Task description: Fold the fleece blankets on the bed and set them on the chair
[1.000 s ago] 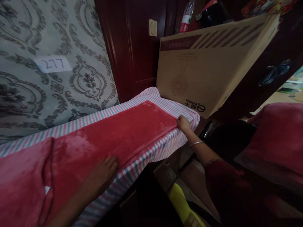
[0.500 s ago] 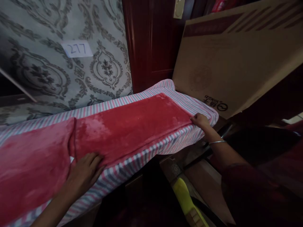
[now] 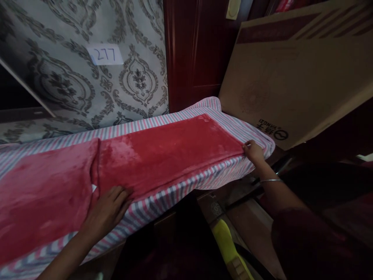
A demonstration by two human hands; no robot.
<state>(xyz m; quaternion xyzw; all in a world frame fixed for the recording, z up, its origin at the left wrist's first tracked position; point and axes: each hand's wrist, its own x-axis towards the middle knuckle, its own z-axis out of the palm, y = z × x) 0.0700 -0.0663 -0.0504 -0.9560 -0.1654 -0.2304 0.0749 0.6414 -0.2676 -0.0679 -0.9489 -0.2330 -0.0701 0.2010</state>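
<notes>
A folded red plush blanket [image 3: 175, 147] lies flat along a bench or narrow table covered with a striped cloth [image 3: 175, 194]. My right hand [image 3: 254, 152] pinches the blanket's near right corner, and a thin bangle circles that wrist. At the near edge, farther left, my left hand [image 3: 112, 204] rests palm down, its fingers and thumb closing on the blanket's edge; the fingertips are partly hidden. Left of a dark fold line, a paler red plush section [image 3: 49, 186] covers the rest of the surface. A small white tag [image 3: 93, 188] shows at that fold.
A large cardboard box [image 3: 291, 70] leans at the right, beside a dark red door [image 3: 194, 50]. Patterned wallpaper [image 3: 140, 77] with a paper marked 277 [image 3: 105, 54] stands behind. Below are a yellow object [image 3: 224, 237] and a dark round seat [image 3: 326, 182].
The view has shifted slightly, so the scene sits a little farther right. Both hands keep their places on the blanket, which looks unchanged.
</notes>
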